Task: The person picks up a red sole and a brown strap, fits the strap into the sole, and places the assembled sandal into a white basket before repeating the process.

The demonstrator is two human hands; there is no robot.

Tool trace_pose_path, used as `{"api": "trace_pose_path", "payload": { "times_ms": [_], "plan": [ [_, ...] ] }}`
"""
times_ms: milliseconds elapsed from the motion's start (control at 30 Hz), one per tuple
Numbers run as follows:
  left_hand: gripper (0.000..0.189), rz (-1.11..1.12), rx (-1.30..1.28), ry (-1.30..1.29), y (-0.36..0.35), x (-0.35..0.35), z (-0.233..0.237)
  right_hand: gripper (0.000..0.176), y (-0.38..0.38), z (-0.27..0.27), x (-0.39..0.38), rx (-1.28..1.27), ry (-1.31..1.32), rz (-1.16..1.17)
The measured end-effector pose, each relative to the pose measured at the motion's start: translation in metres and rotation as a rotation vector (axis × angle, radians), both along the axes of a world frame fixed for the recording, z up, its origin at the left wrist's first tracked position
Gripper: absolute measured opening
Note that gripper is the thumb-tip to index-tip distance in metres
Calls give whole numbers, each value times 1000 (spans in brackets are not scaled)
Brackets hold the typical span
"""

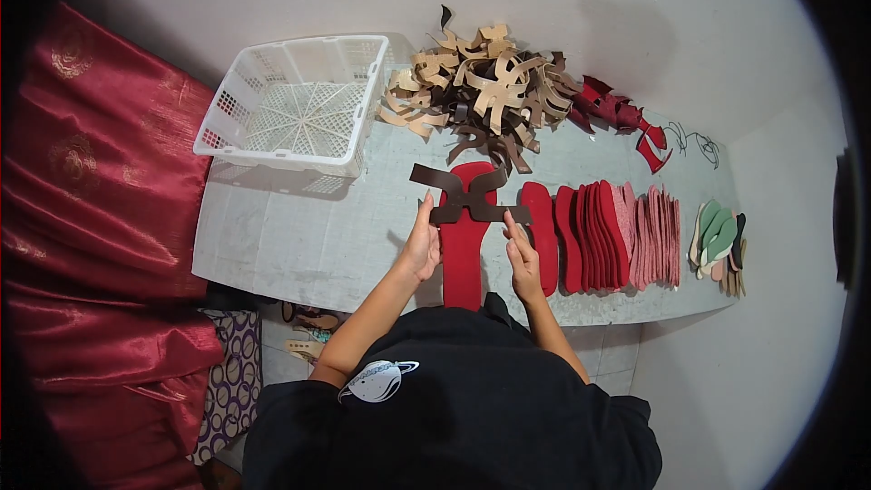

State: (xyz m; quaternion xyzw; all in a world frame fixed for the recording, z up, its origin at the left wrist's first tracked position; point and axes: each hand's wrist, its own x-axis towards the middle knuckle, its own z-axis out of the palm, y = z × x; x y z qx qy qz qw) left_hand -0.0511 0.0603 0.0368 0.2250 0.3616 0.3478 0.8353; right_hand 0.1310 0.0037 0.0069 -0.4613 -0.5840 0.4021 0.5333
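A dark brown sandal strap, shaped like an H with flared ends, is held over a red shoe sole. The sole lies lengthwise toward my body, its upper end showing above the strap. My left hand grips the strap's lower left end, thumb up, close to the sole's left edge. On the other side, my right hand pinches the strap's lower right end between its fingers. Just right of it stands a row of red soles, the nearest one lying separately.
A white plastic basket stands at the back left. Beige and brown straps are heaped behind my hands, with red straps beside them. Pink soles and green soles are to the right. A red curtain hangs left.
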Motion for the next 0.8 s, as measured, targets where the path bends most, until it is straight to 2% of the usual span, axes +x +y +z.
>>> {"api": "trace_pose_path", "payload": {
  "times_ms": [200,467,567,633,800],
  "plan": [
    [71,46,8,-40,-3,4,-2,45,-2,-2,3,-12,-50,14],
    [71,106,-54,-127,-10,7,-5,43,-9,-3,-2,-43,47,-1],
    [60,132,-24,-223,-11,7,0,43,-8,-4,-2,-24,17,1],
    [43,153,20,-51,-14,9,-1,43,-7,-2,-3,-25,15,12],
    [34,239,2,31,-15,16,6,43,-8,-5,-5,-33,19,27]
  ]
}}
